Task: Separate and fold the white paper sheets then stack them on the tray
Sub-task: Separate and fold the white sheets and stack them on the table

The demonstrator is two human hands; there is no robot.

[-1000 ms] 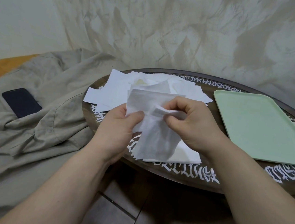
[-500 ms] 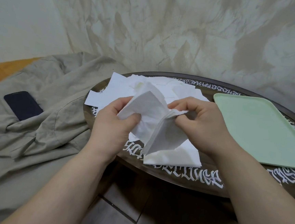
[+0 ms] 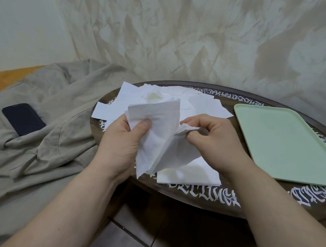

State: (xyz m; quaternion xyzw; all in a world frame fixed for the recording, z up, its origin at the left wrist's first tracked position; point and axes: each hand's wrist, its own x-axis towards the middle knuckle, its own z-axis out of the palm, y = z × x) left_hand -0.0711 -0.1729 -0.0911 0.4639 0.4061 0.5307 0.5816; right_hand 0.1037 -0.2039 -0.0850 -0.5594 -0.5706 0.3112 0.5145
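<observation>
Above the near edge of the table I hold a bunch of white paper sheets [image 3: 156, 142]. My left hand [image 3: 123, 141] pinches one sheet by its upper left part, thumb on top. My right hand [image 3: 212, 139] pinches the top corner of the remaining sheets, and the two parts spread apart like an open book. A loose pile of white sheets [image 3: 199, 105] lies on the table behind my hands. One more flat sheet [image 3: 189, 175] lies under them near the front edge. The pale green tray [image 3: 286, 146] sits to the right with nothing on it.
The round dark table [image 3: 201, 195] has white lettering along its rim. To the left lies rumpled beige cloth [image 3: 49, 133] with a dark phone [image 3: 23, 119] on it. A draped cloth backdrop hangs behind. Dark floor tiles show below the table.
My left hand has peeled one sheet away to the left and raised it, so the bunch now stands opened between my hands. My right hand kept its pinch on the rest.
</observation>
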